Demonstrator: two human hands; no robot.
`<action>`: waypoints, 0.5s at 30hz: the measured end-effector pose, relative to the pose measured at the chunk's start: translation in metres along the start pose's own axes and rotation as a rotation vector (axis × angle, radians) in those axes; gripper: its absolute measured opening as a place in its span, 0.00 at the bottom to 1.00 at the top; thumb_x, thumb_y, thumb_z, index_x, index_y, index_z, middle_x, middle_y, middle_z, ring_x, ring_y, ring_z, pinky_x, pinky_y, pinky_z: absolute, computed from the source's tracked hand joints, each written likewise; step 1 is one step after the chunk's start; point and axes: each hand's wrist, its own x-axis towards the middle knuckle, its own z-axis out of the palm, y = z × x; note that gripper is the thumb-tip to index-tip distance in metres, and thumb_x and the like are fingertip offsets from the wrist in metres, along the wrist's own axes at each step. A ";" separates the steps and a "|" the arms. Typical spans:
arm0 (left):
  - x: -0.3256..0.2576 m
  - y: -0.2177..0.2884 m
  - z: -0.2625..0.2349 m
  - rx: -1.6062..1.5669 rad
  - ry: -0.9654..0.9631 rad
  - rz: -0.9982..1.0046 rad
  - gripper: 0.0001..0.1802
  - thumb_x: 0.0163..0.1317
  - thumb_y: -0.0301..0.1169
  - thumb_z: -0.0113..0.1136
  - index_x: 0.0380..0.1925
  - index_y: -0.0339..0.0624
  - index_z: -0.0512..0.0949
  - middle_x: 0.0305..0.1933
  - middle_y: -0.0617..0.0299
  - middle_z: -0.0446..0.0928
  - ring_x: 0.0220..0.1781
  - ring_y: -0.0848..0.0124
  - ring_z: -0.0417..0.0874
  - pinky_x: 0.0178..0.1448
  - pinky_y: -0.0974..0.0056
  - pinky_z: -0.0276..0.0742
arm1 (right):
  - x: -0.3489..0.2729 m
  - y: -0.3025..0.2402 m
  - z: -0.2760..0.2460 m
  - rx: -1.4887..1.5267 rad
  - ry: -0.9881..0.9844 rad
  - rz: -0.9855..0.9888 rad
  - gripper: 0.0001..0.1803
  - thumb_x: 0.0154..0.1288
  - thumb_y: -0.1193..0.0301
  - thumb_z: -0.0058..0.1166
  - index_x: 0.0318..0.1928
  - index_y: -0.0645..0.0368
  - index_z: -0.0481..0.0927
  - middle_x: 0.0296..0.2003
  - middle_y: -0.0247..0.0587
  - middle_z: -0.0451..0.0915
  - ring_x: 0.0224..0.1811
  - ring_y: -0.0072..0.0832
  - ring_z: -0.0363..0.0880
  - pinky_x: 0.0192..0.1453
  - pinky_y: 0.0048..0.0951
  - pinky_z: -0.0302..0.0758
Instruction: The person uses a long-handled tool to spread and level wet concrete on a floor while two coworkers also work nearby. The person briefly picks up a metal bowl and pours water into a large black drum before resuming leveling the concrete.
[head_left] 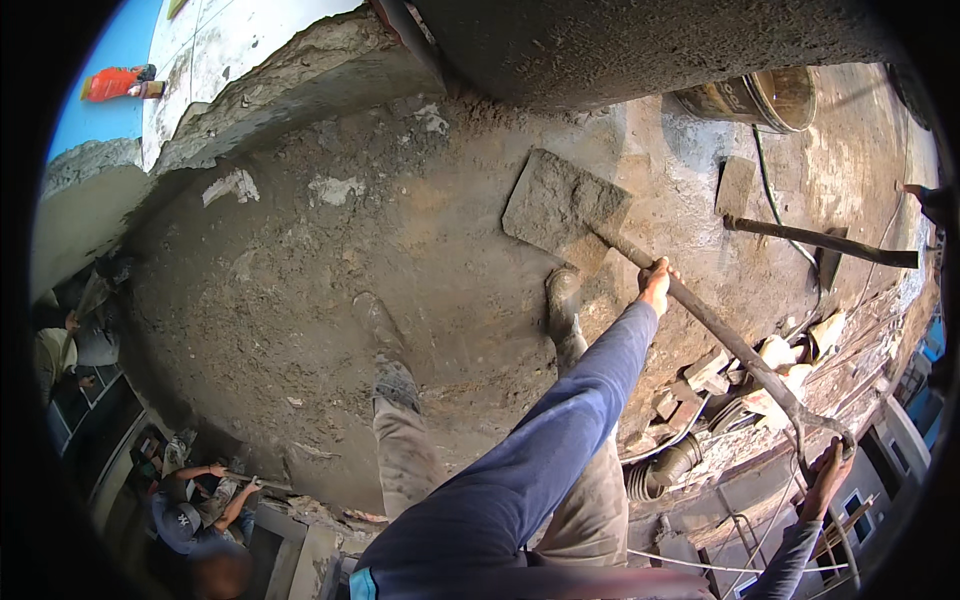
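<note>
A long-handled shovel (738, 348) slants from the wet grey floor toward the lower right. Its broad blade (566, 203) carries a layer of grey mortar. My left hand (656, 286) is closed round the shaft a short way above the blade, with the blue-sleeved arm stretched across my body. At the far end of the shaft, my right hand (828, 474) grips the handle's end. My mud-coated boots (563, 300) stand apart on the wet mortar, just behind the blade.
A large mortar-crusted surface (640, 50) overhangs the top. A bucket (782, 100) and a hoe (815, 240) lie at the right. Broken bricks (690, 395) and a ribbed pipe piece (668, 470) sit nearer. Co-workers (205, 500) are at lower left; another person's hand (915, 192) shows far right.
</note>
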 end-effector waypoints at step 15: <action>-0.001 0.429 -0.068 -0.279 -0.025 0.318 0.10 0.75 0.31 0.49 0.31 0.46 0.68 0.28 0.64 0.70 0.27 0.66 0.76 0.36 0.53 0.85 | -0.011 -0.220 0.342 0.079 -0.251 -0.290 0.07 0.76 0.63 0.53 0.42 0.51 0.73 0.22 0.23 0.67 0.17 0.14 0.60 0.20 0.23 0.56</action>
